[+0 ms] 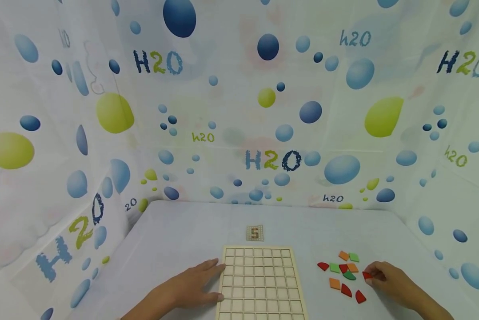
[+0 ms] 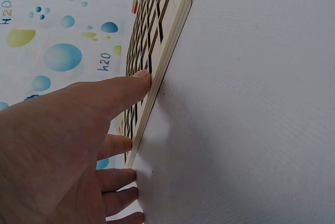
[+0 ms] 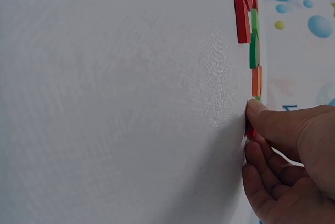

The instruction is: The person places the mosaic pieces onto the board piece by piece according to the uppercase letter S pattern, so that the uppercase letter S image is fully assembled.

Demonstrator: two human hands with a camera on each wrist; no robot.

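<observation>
My left hand (image 1: 191, 283) lies at the left side of a pale wooden grid board (image 1: 259, 284). In the left wrist view the thumb (image 2: 131, 85) rests on the board's rim, and the other fingers are spread and fairly straight along the same edge. On the right, my right hand (image 1: 393, 284) pinches a small red piece (image 1: 367, 275) between thumb and fingers, low at the tabletop. In the right wrist view only part of that red piece (image 3: 251, 129) shows. Beside this hand lie several flat pieces, among them a dark green piece (image 1: 349, 276) and an orange square (image 1: 334, 283).
Behind the board lies a small square tile (image 1: 255, 233) marked with a 5-like figure. Two red wedges, a nearer one (image 1: 360, 297) and another (image 1: 345, 290), lie in front of the loose pieces. A bubble-printed curtain (image 1: 231, 120) surrounds the white table (image 1: 191, 222).
</observation>
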